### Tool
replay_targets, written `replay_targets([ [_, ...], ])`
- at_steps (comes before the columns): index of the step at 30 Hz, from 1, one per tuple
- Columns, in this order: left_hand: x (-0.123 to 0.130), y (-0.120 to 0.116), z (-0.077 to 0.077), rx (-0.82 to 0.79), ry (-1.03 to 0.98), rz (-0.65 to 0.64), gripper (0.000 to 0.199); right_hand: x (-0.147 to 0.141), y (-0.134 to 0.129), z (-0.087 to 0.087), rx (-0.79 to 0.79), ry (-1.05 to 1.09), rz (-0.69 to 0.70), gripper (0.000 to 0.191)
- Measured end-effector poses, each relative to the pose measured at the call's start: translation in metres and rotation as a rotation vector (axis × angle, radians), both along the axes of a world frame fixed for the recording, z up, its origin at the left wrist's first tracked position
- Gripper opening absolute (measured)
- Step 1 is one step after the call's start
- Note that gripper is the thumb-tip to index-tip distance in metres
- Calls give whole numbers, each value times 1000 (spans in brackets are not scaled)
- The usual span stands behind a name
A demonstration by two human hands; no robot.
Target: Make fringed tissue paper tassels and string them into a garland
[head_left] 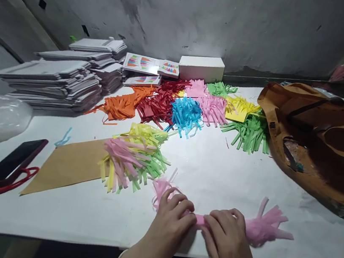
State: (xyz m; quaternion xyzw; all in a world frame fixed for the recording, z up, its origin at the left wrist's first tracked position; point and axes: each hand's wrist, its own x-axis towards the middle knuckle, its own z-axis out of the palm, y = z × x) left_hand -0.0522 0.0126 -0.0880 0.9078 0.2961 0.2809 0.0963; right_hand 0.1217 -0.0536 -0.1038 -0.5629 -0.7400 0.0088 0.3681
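A strip of pink tissue paper (200, 221) lies near the table's front edge, its middle narrow and its fringed ends spread out to both sides. My left hand (175, 215) presses its fingers on the left part of the narrow middle. On the right part, close beside it, my right hand (224, 230) has its fingers closed round the paper. The pink fringe (268, 228) fans out past my right hand. Left of my hands, a pile of yellow, green and pink tassels (138, 154) rests partly on a brown sheet (70, 166).
Fringed paper bundles in several colours, among them a blue one (187, 114), line the back of the white table (199, 162). Paper stacks (57, 83) and a phone (12, 162) are at left, a white box (201, 68) behind, a brown bag (317, 141) at right.
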Motion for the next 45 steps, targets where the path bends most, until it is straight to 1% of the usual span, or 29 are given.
replay_targets([
  [2, 0, 0, -3, 8, -38, -11, 18, -3, 0, -1, 6, -54, 28, 19],
  [4, -2, 1, -6, -2, -62, -21, 18, -3, -2, -4, 8, -85, 60, 27],
  [7, -7, 2, -7, -49, -46, -50, 18, 7, -9, -9, 9, -74, 87, 31],
  [10, -15, 0, -3, -103, -5, -78, 17, 24, -18, -11, 21, -46, 62, 28],
  [12, -18, -4, 2, -145, 2, -70, 17, 31, -23, -10, 14, -12, 17, 25],
  [15, -15, -9, 7, -233, -13, 2, 16, 30, -23, -9, -39, -3, -91, 24],
  [18, -6, -11, 9, -276, 21, 147, 18, 24, -19, -8, -105, -82, -221, 31],
  [20, -2, -10, 8, -274, 79, 226, 15, 22, -16, -8, -139, -127, -290, 34],
  [22, 0, -7, 5, -272, 122, 252, 11, 21, -15, -7, -138, -142, -326, 31],
  [23, 0, -6, 2, -258, 119, 241, 11, 21, -15, -6, -112, -147, -330, 26],
  [25, -1, -4, -2, -194, 61, 173, 15, 20, -15, -4, -32, -128, -295, 19],
  [27, -2, -3, -4, -140, 23, 75, 19, 14, -15, -3, 18, -75, -201, 21],
  [29, -4, -2, -2, -140, 52, -11, 21, 7, -13, -2, 8, -22, -91, 24],
  [31, -5, -1, 1, -148, 100, -56, 21, 0, -9, -2, -2, -9, -30, 25],
  [33, -7, 0, 2, -135, 112, -76, 21, -4, -5, -2, -12, -13, -16, 27],
  [35, -8, 2, 1, -121, 98, -82, 20, -6, -2, -2, -25, -15, -17, 25],
  [37, -7, 3, -3, -114, 69, -88, 18, -9, -1, -2, -39, -43, -14, 23],
  [40, -6, 3, -10, -104, 48, -81, 16, -12, 0, -5, -48, -120, -20, 25],
  [42, -5, 3, -12, -99, 59, -62, 14, -10, -3, -7, -52, -142, -27, 26],
  [45, -6, 3, -12, -100, 81, -48, 12, 1, -10, -10, -43, -99, -45, 25],
])
